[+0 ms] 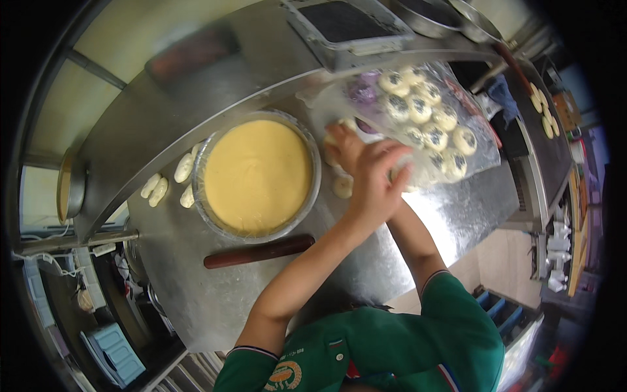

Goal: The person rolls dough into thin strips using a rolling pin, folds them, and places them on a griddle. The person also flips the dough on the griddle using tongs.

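My arms cross over the steel table. My left hand point(379, 175) lies on top, reaching right, its finger and thumb curled around something pale that I cannot make out. Beneath and beyond it, my right hand point(345, 147) is smeared by motion, close to pale dough pieces, one dough ball point(343, 187) among them. Right of both hands, several round dough balls with dark tops point(418, 108) sit on a clear plastic sheet point(480, 153). Some purple filling point(363, 91) shows at the sheet's far left.
A large metal bowl point(316, 186) of yellow batter point(258, 176) stands left of my hands. In front lies a dark red rolling pin point(259, 251). Small oblong dough pieces point(158, 193) rest farther left. A raised steel shelf point(261, 62) bears a rectangular pan point(349, 46) and round pans point(428, 18).
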Demonstrator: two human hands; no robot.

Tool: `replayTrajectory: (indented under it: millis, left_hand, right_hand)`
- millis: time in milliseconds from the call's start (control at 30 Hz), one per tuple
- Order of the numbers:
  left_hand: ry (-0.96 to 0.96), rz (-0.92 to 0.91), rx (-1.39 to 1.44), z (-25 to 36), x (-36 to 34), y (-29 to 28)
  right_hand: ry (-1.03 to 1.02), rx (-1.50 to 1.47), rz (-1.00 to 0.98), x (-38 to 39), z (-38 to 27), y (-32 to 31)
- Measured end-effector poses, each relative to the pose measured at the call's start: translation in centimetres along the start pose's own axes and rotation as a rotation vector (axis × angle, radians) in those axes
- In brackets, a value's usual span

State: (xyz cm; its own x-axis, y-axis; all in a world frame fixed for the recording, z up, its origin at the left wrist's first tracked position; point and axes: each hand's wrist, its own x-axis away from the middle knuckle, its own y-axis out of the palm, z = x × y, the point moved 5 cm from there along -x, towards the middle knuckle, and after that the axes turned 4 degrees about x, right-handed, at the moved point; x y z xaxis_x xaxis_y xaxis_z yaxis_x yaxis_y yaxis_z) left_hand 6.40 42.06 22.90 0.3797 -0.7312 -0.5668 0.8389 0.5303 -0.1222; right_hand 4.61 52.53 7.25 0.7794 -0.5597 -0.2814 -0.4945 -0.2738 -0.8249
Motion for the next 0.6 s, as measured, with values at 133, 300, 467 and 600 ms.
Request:
replayTrajectory:
  millis: [133,300,467,600]
  left_hand:
    - [0.108,-0.138,-0.187,3.4,2.2,-5.6]
    - [-0.064,0.451,-0.646,-1.4,10.3,-22.9]
    - [-0.491,0.185,-1.145,-10.3,18.8,-38.6]
    - [-0.491,-0.177,-1.239,-16.3,20.0,-37.9]
  right_hand:
    - [-0.085,0.010,0.142,-6.3,-2.8,2.4]
    - [-0.166,0.580,-0.070,-5.6,2.1,7.7]
    - [-0.035,0.181,0.116,1.6,-3.7,1.6]
    - [-0.070,-0.028,0.040,16.5,-7.1,0.6]
